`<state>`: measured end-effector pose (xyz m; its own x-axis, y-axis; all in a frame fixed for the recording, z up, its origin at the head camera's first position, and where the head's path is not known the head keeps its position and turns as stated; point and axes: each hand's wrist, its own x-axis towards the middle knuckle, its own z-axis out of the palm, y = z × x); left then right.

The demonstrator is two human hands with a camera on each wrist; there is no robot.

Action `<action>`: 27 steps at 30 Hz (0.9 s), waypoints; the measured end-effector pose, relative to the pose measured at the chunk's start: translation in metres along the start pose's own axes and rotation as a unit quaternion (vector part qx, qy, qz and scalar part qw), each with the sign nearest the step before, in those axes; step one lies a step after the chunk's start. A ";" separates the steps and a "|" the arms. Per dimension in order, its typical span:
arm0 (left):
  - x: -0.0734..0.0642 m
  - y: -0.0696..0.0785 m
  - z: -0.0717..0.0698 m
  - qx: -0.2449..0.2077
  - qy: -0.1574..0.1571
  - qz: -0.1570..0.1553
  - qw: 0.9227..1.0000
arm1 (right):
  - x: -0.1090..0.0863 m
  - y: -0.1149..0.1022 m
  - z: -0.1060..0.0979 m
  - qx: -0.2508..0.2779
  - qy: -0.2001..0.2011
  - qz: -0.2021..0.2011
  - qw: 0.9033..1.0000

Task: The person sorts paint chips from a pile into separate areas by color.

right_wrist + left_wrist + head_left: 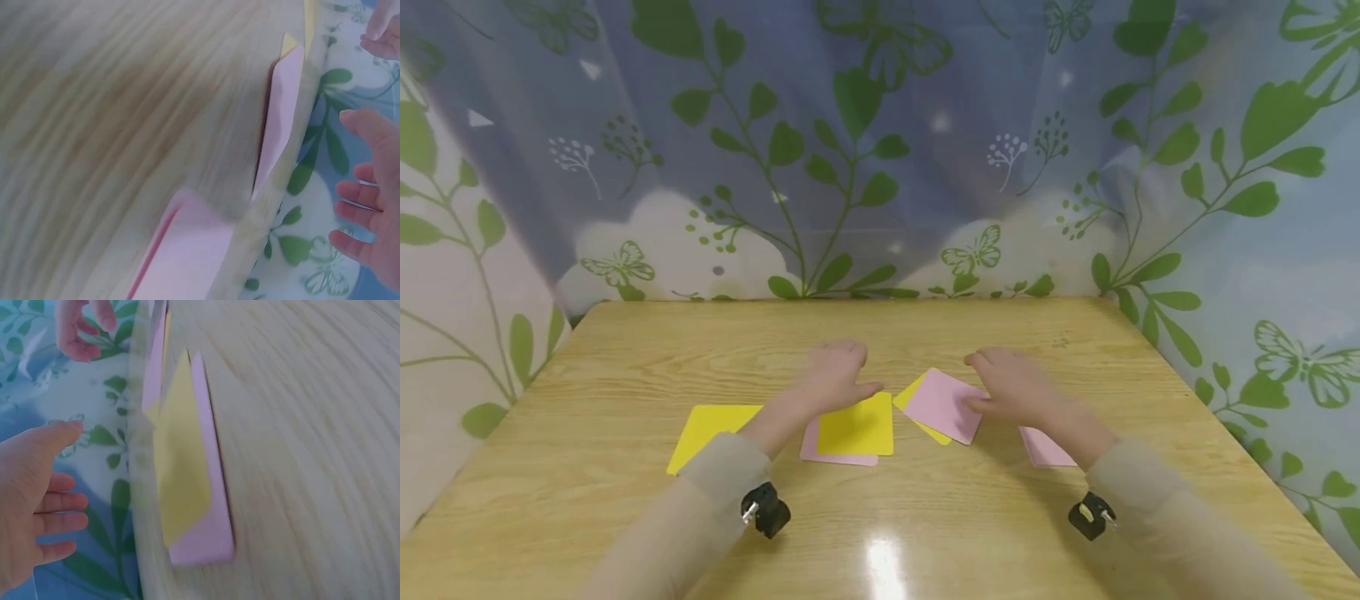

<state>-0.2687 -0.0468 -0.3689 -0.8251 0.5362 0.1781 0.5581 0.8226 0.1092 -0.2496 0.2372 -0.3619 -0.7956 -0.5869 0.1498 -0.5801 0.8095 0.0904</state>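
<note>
My left hand [831, 379] hovers above a yellow square sheet [856, 425] that lies over a pink one [808, 446]. Its fingers [62, 501] are loosely extended with nothing between them in the left wrist view. To the right, my right hand [1018, 387] is above the right edge of a tilted pink sheet [942, 406], its thumb overlapping that sheet in the head view. Beneath this pink sheet a yellow one [910, 392] sticks out at an angle. Relaxed fingers [359, 194] of the right hand hold nothing in the right wrist view.
Another yellow sheet [715, 427] lies at the left, partly behind my left forearm. At the right, a pink stack [1047, 448] is partly covered by my right forearm. A leaf-patterned curtain [880, 167] stands behind the wooden table [925, 533].
</note>
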 end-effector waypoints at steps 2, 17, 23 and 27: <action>-0.007 -0.007 -0.001 0.006 0.001 -0.003 1.000 | 0.005 -0.006 0.000 0.002 0.004 -0.004 1.000; -0.044 -0.031 -0.007 0.082 -0.050 0.002 0.995 | 0.040 -0.047 0.007 0.020 -0.033 -0.038 0.999; -0.047 -0.028 -0.003 0.097 -0.090 0.021 0.991 | 0.048 -0.067 0.018 0.011 -0.088 -0.046 0.995; -0.047 -0.027 0.004 0.092 -0.108 0.028 0.990 | 0.054 -0.079 0.024 0.005 -0.111 -0.060 0.992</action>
<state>-0.2454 -0.0933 -0.3841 -0.8039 0.5937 -0.0358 0.5945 0.8003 -0.0779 -0.2508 0.1418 -0.3845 -0.7385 -0.6693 -0.0817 -0.6743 0.7336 0.0848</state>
